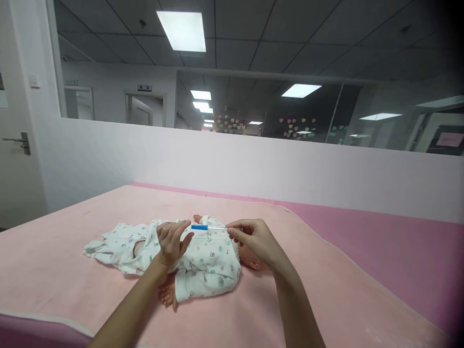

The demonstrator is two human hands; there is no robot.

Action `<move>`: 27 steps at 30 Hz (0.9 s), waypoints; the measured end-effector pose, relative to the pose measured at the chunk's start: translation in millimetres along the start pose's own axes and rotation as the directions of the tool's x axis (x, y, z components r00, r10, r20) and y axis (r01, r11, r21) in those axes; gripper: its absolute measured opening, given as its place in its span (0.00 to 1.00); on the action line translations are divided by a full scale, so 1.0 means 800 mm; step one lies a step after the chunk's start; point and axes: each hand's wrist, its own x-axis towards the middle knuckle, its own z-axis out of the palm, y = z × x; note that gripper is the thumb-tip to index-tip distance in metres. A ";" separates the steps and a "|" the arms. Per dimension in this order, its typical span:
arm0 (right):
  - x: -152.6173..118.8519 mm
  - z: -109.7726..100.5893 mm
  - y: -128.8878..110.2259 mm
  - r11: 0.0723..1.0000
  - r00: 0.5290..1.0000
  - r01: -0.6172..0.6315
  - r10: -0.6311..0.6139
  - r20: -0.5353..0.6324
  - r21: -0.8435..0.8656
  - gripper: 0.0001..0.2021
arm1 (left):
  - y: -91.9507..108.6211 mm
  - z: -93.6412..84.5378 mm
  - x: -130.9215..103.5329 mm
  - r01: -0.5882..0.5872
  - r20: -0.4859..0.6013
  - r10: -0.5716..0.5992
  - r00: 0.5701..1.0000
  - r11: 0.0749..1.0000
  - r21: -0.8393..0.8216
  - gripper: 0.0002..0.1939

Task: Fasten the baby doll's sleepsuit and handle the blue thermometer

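Note:
My right hand [253,237] pinches one end of a slim clear tube with a blue cap [200,227], held level above a baby doll. Its exact kind is too small to tell. My left hand [174,239] is beside the blue end, fingers apart and raised, apparently holding nothing. Below both hands the doll [210,266] lies on its back in a white printed outfit, with its head to the right. My right hand and wrist partly cover the doll's head, and my left hand covers part of its body.
The doll lies on a pink padded mat [297,299] with a raised darker pink strip [380,241] along the back and right. A white half wall [253,164] with glass above it stands behind. At the far left is a door [18,174].

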 end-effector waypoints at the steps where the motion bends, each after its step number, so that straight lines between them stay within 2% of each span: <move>1: -0.002 0.004 0.002 1.000 1.000 -0.008 0.008 0.007 0.016 0.10 | 0.001 -0.001 0.001 -0.002 0.005 0.002 1.000 1.000 0.001 0.12; 4: -0.005 0.018 0.006 0.998 1.000 0.003 -0.003 0.001 0.070 0.11 | 0.003 -0.002 0.003 -0.004 0.015 0.005 1.000 1.000 -0.020 0.09; 7: -0.002 0.034 0.005 0.978 0.995 0.052 -0.034 -0.092 0.203 0.11 | 0.005 -0.002 0.003 -0.004 0.010 0.004 1.000 0.999 -0.034 0.08; 9: 0.002 0.049 0.004 0.939 0.988 0.074 -0.024 -0.153 0.335 0.12 | 0.007 -0.001 0.003 -0.013 0.014 0.014 1.000 0.999 -0.043 0.09; 12: 0.006 0.081 0.009 0.879 0.988 0.055 0.020 -0.151 0.473 0.16 | 0.016 -0.001 0.003 -0.056 0.032 0.059 0.998 0.995 -0.086 0.09; 15: 0.009 0.110 0.020 0.910 0.978 0.082 0.005 -0.209 0.406 0.18 | 0.026 0.000 0.004 -0.107 0.053 0.115 0.992 0.984 -0.140 0.09; 17: 0.011 0.114 0.022 0.945 0.957 0.122 -0.031 -0.289 0.303 0.19 | 0.030 0.002 0.005 -0.123 0.067 0.136 0.988 0.977 -0.173 0.08; 18: 0.014 0.108 0.019 0.957 0.946 0.135 -0.048 -0.321 0.257 0.20 | 0.031 0.003 0.005 -0.119 0.075 0.135 0.988 0.975 -0.189 0.08; 20: 0.021 0.080 0.005 0.965 0.937 0.155 -0.075 -0.341 0.214 0.20 | 0.031 0.004 0.005 -0.089 0.094 0.112 0.989 0.972 -0.217 0.09; 24: 0.036 -0.010 -0.040 0.907 0.950 0.254 -0.168 -0.265 0.336 0.21 | 0.025 0.006 0.002 -0.001 0.130 0.032 0.991 0.974 -0.226 0.10; 26: 0.044 -0.045 -0.053 0.882 0.903 0.358 -0.243 -0.354 0.307 0.21 | 0.021 0.006 -0.001 0.039 0.149 -0.007 0.989 0.976 -0.213 0.10; 27: 0.048 -0.055 -0.055 0.894 0.890 0.372 -0.267 -0.370 0.251 0.22 | 0.020 0.007 -0.002 0.058 0.159 -0.025 0.987 0.976 -0.208 0.10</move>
